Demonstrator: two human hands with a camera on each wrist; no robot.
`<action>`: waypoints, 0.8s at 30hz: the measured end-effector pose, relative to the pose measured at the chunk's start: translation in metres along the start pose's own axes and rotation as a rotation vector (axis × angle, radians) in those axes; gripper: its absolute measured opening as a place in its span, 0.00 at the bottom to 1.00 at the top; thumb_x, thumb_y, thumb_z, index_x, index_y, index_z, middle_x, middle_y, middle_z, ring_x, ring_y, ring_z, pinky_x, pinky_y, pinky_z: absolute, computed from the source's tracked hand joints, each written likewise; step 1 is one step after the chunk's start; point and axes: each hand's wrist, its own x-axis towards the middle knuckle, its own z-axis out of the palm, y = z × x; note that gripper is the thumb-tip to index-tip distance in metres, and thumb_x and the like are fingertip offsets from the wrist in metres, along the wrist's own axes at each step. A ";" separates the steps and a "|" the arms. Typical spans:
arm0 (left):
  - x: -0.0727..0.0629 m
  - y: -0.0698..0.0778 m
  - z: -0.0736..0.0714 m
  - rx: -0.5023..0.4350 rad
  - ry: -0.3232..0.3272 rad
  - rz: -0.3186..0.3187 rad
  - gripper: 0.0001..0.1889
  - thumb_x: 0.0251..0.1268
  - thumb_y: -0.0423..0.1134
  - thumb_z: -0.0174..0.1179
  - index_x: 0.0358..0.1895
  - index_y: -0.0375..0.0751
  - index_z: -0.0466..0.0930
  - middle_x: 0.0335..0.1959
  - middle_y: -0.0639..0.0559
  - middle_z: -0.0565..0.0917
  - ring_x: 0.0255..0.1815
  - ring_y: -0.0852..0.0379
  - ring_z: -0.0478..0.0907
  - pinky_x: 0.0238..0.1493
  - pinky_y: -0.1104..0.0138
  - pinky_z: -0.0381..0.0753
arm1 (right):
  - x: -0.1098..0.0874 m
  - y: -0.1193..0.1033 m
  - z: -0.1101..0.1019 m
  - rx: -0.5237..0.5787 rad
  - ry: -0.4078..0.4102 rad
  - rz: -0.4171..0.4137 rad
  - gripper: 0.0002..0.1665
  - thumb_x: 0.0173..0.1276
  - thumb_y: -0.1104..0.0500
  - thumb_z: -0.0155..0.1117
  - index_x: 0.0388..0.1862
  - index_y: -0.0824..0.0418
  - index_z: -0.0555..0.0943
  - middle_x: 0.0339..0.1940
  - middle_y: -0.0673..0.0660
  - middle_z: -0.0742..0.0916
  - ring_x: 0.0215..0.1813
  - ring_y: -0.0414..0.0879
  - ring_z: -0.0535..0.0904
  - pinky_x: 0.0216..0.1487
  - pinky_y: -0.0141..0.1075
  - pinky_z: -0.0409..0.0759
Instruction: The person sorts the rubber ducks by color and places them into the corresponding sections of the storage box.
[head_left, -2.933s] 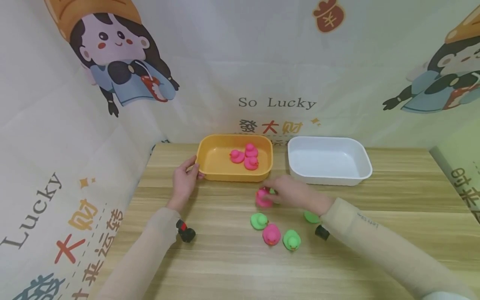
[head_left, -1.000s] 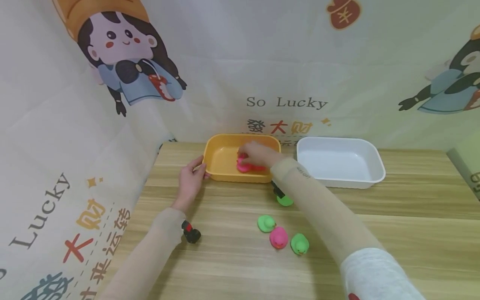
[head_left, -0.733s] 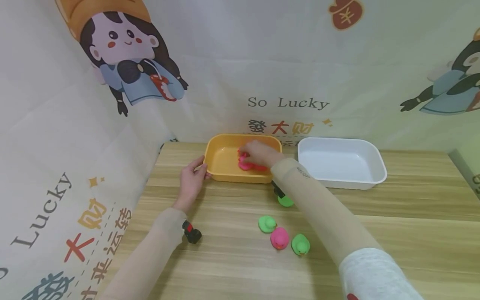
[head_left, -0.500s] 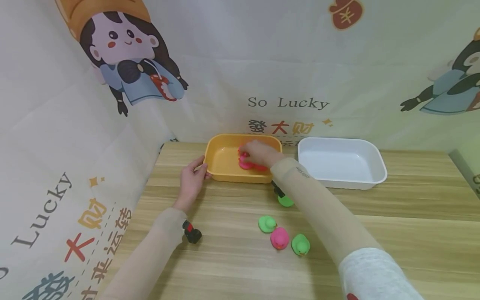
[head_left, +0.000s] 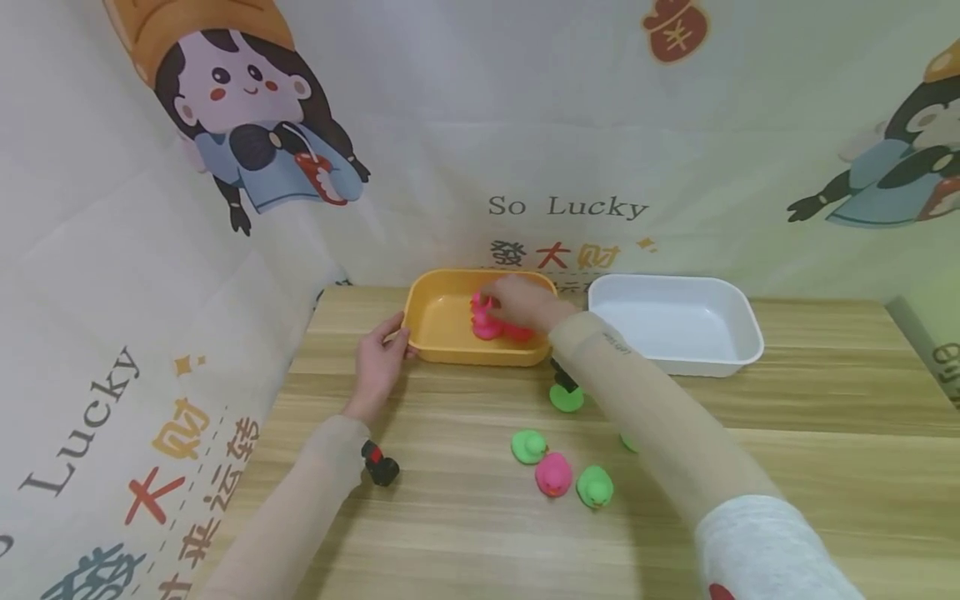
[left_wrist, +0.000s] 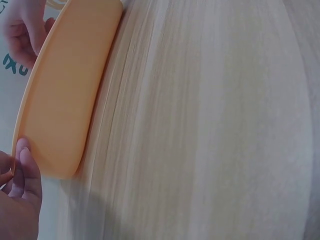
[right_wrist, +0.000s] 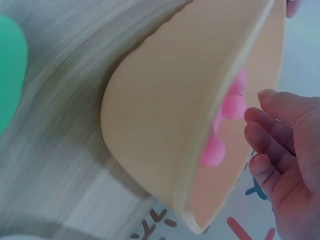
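My left hand point(head_left: 380, 358) pinches the left rim of a yellow-orange plastic bin point(head_left: 438, 346), thumb outside in the left wrist view. Over that bin hovers my right hand point(head_left: 525, 302); in the right wrist view its fingers point(right_wrist: 267, 137) are loosely bent, apart from the thumb, with nothing between them. Several pink rubber ducks point(head_left: 487, 327) lie in the bin just beneath it, partly hidden by the hand. On the table, a pink duck point(head_left: 553, 475) sits between two green ducks, one left point(head_left: 529, 447) and one right point(head_left: 596, 487).
A white bin point(head_left: 675, 325) stands to the right of the yellow-orange one, both against the printed cloth backdrop point(head_left: 420, 183). A green duck point(head_left: 567, 398) lies partly under the right wrist's camera, and another green piece point(head_left: 630, 442) peeks out beside the right forearm.
My right hand carried a pink duck from the table into the yellow-orange bin and has let go of it, rising slightly. My left hand has kept its grip on the rim.
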 end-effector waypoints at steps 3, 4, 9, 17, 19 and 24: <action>0.000 -0.001 0.000 0.001 0.004 0.009 0.24 0.82 0.31 0.52 0.75 0.30 0.67 0.70 0.33 0.76 0.29 0.70 0.82 0.39 0.75 0.87 | -0.008 -0.002 -0.005 0.011 0.033 -0.020 0.13 0.78 0.61 0.63 0.57 0.62 0.86 0.52 0.55 0.89 0.52 0.50 0.82 0.64 0.42 0.81; 0.000 -0.001 0.000 0.005 0.004 0.011 0.24 0.82 0.31 0.52 0.75 0.30 0.67 0.71 0.33 0.75 0.29 0.69 0.82 0.39 0.75 0.87 | -0.011 -0.002 -0.006 0.014 0.043 -0.028 0.13 0.78 0.61 0.63 0.57 0.62 0.86 0.53 0.55 0.89 0.53 0.50 0.82 0.64 0.42 0.81; 0.002 -0.003 0.001 -0.002 0.003 0.021 0.24 0.82 0.30 0.52 0.75 0.29 0.67 0.71 0.31 0.75 0.29 0.70 0.82 0.39 0.76 0.87 | -0.027 -0.002 -0.011 0.051 0.085 -0.077 0.14 0.77 0.60 0.66 0.57 0.63 0.85 0.52 0.55 0.89 0.50 0.49 0.82 0.59 0.41 0.83; 0.003 -0.006 0.001 0.000 -0.006 0.012 0.24 0.82 0.31 0.51 0.76 0.29 0.66 0.71 0.33 0.75 0.29 0.70 0.82 0.38 0.77 0.86 | -0.056 0.005 -0.012 0.063 0.106 -0.145 0.07 0.76 0.57 0.67 0.47 0.60 0.85 0.40 0.53 0.86 0.42 0.48 0.78 0.47 0.39 0.82; 0.003 -0.006 0.000 -0.002 0.001 0.013 0.24 0.82 0.31 0.51 0.76 0.29 0.66 0.70 0.32 0.75 0.28 0.69 0.82 0.38 0.77 0.87 | -0.065 0.007 -0.011 0.072 0.104 -0.148 0.10 0.77 0.56 0.67 0.50 0.60 0.86 0.43 0.53 0.87 0.44 0.49 0.80 0.50 0.40 0.83; 0.002 -0.004 0.001 -0.012 -0.001 0.018 0.24 0.82 0.31 0.52 0.75 0.29 0.67 0.69 0.31 0.76 0.28 0.69 0.82 0.39 0.75 0.88 | -0.090 0.011 -0.008 0.067 0.127 -0.152 0.12 0.76 0.55 0.68 0.53 0.58 0.87 0.47 0.52 0.89 0.48 0.48 0.83 0.54 0.40 0.85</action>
